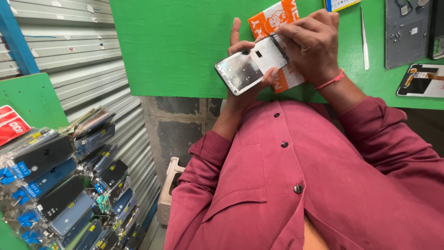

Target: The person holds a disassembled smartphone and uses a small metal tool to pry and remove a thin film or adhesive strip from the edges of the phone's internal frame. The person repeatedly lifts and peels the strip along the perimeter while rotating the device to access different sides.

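Observation:
My left hand (240, 55) holds a bare phone frame (249, 67) with a shiny metal inner plate, tilted over the edge of the green table (175, 46). My right hand (310, 44) rests on the frame's upper right end, fingers pinched together at its edge; what they pinch is hidden. An orange and white packet (274, 17) lies under the frame and hands. A red band circles my right wrist.
White tweezers (364, 39), a grey phone back panel (407, 32) and a screen part with a flex cable (423, 81) lie on the table at right. Several packaged phone cases (60, 185) hang at lower left against a corrugated metal shutter (83, 60).

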